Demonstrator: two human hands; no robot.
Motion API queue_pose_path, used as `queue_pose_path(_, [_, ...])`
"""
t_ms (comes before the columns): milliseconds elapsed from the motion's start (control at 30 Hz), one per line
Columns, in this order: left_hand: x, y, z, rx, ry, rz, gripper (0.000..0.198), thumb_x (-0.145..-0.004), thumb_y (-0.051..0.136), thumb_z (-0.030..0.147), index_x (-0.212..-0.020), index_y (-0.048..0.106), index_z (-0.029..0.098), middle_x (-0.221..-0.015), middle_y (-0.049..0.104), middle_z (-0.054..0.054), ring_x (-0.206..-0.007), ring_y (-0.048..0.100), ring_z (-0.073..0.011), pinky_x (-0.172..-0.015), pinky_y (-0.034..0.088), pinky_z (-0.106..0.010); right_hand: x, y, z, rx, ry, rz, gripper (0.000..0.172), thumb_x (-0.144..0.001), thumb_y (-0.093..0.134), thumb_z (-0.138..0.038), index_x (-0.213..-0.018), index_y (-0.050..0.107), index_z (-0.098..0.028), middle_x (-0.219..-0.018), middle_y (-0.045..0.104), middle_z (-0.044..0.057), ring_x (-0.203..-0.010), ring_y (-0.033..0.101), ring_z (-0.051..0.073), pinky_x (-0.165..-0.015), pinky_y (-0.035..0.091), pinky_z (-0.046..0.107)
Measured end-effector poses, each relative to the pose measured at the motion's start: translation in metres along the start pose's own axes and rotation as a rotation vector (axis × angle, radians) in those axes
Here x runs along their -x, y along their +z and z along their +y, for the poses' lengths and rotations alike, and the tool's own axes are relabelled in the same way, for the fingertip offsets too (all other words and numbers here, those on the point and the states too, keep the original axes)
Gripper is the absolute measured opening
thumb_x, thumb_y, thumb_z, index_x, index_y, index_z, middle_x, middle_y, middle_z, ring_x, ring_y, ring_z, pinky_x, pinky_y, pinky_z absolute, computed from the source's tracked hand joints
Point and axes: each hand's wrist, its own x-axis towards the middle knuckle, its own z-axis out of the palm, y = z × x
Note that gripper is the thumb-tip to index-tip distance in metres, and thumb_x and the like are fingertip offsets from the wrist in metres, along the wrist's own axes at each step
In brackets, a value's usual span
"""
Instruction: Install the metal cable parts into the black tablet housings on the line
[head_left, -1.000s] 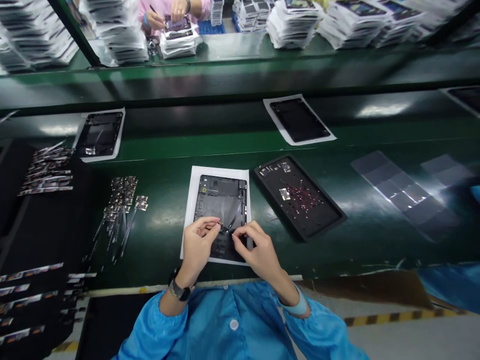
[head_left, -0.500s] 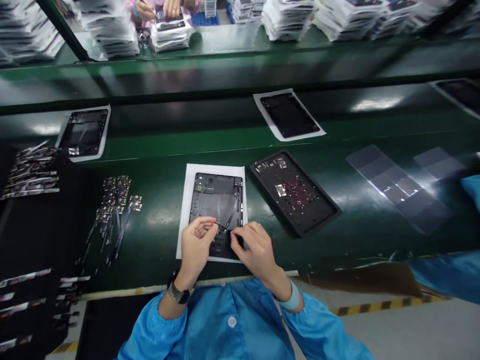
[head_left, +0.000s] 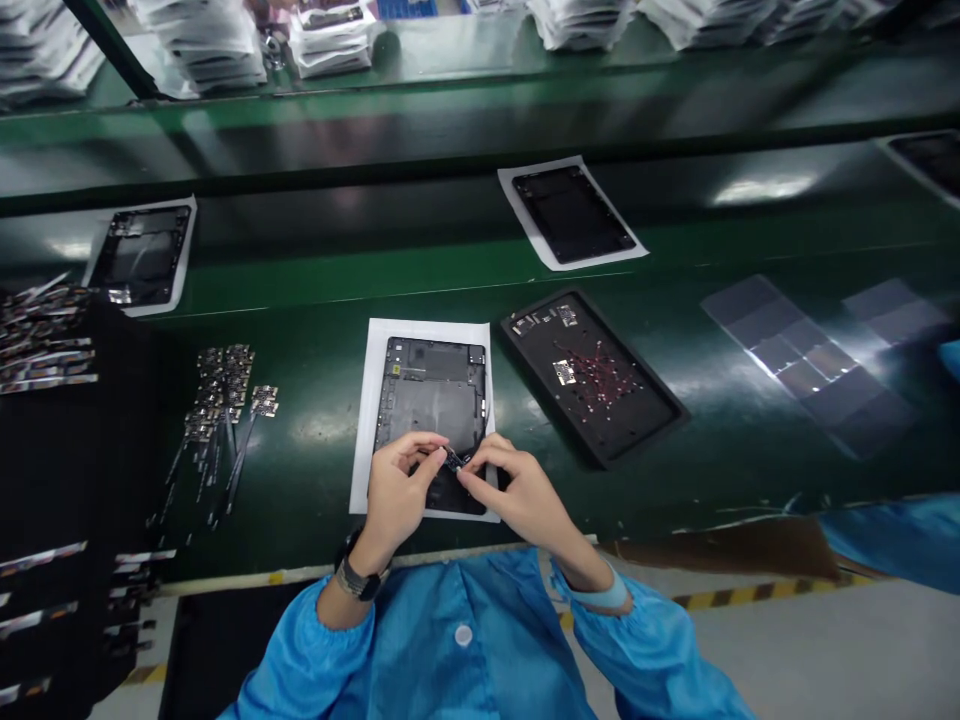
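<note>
Between my hands is a small circuit board (head_left: 453,459), held above the lower part of a black tablet housing (head_left: 442,400). My left hand (head_left: 403,484) pinches the board's left end with thumb and forefinger. At its other end, my right hand (head_left: 517,492) has thumb and fingertips closed on the board's edge. The housing lies open side up on a white sheet (head_left: 367,420). A yellow label (head_left: 396,370) shows near its upper left corner. My fingers partly hide the board, and my hands cover part of the housing.
To the right, a black tray (head_left: 637,425) holds red-wired parts and several small boards. Boards with ribbon cables (head_left: 225,385) lie left of the housing. Further tablet housings (head_left: 574,215) rest on the conveyor beyond. Clear plastic sheets (head_left: 810,365) are at the far right.
My right hand has come up and left to the board, and its fingertips now meet it. The ribbon cable seen across the housing's right side is no longer stretched there. The view has shifted slightly.
</note>
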Motion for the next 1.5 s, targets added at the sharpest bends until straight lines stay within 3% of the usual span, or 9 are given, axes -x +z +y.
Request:
queue_pose_path(233, [0.002, -0.002, 0.000, -0.048, 0.039, -0.065, 0.012, -0.081, 0.068, 0.025, -0.086, 0.075, 0.016, -0.085, 0.077, -0.008, -0.083, 0.071, -0.0195, -0.078, 0.055, -0.029, -0.003, -0.007, 0.000, -0.048, 0.046, -0.069, 0.018, -0.085, 0.066, -0.029, -0.069, 0.065, -0.021, -0.077, 0.063, 0.003, -0.077, 0.059, 0.020, -0.074, 0.047, 0.034])
queue_pose_path(500, [0.014, -0.007, -0.007, -0.425, 0.417, -0.105, 0.028, -0.090, 0.062, 0.019, -0.116, 0.069, 0.019, -0.116, 0.073, -0.011, -0.093, 0.070, -0.0198, -0.090, 0.058, -0.036, -0.005, -0.009, -0.004, -0.089, 0.088, -0.077, 0.018, -0.084, 0.068, -0.028, -0.068, 0.069, -0.021, -0.074, 0.063, 0.002, -0.074, 0.060, 0.019, -0.072, 0.048, 0.032])
queue_pose_path(600, [0.016, -0.007, -0.007, -0.529, 0.538, -0.106, 0.029, -0.093, 0.058, 0.019, -0.121, 0.067, 0.019, -0.118, 0.073, -0.012, -0.109, 0.069, -0.0225, -0.097, 0.057, -0.039, -0.005, -0.008, -0.004, -0.097, 0.098, -0.058, 0.017, -0.083, 0.068, -0.029, -0.068, 0.069, -0.021, -0.073, 0.064, 0.002, -0.072, 0.060, 0.019, -0.071, 0.048, 0.032])
queue_pose_path(767, [0.015, -0.007, -0.006, -0.620, 0.643, -0.116, 0.030, -0.096, 0.053, 0.016, -0.124, 0.063, 0.018, -0.117, 0.073, -0.012, -0.113, 0.068, -0.0218, -0.100, 0.056, -0.038, -0.006, -0.008, -0.003, -0.113, 0.107, -0.058, 0.016, -0.082, 0.069, -0.028, -0.068, 0.070, -0.021, -0.074, 0.065, 0.002, -0.073, 0.062, 0.019, -0.071, 0.047, 0.032])
queue_pose_path(1067, [0.011, -0.010, -0.006, -0.603, 0.628, -0.135, 0.031, -0.092, 0.059, 0.018, -0.123, 0.064, 0.017, -0.117, 0.073, -0.013, -0.107, 0.071, -0.0226, -0.095, 0.059, -0.035, -0.002, -0.009, 0.002, -0.141, 0.103, -0.035, 0.016, -0.085, 0.071, -0.034, -0.076, 0.077, -0.022, -0.078, 0.068, 0.003, -0.075, 0.064, 0.020, -0.071, 0.048, 0.032])
queue_pose_path(1267, [0.010, -0.008, -0.004, -0.565, 0.616, -0.124, 0.033, -0.087, 0.065, 0.015, -0.121, 0.064, 0.016, -0.114, 0.073, -0.012, -0.099, 0.073, -0.0204, -0.090, 0.061, -0.031, -0.001, -0.009, 0.001, -0.202, 0.059, -0.057, 0.034, -0.093, 0.062, -0.045, -0.074, 0.076, -0.021, -0.076, 0.068, 0.005, -0.076, 0.062, 0.020, -0.076, 0.049, 0.033])
queue_pose_path(1500, [0.008, -0.004, -0.008, -0.617, 0.710, -0.038, 0.032, -0.087, 0.065, 0.014, -0.119, 0.065, 0.016, -0.108, 0.075, -0.010, -0.092, 0.075, -0.0190, -0.087, 0.063, -0.029, 0.003, 0.005, 0.001, -0.176, 0.086, 0.085, 0.035, -0.092, 0.063, -0.046, -0.071, 0.075, -0.020, -0.075, 0.065, 0.005, -0.075, 0.059, 0.020, -0.074, 0.047, 0.033])
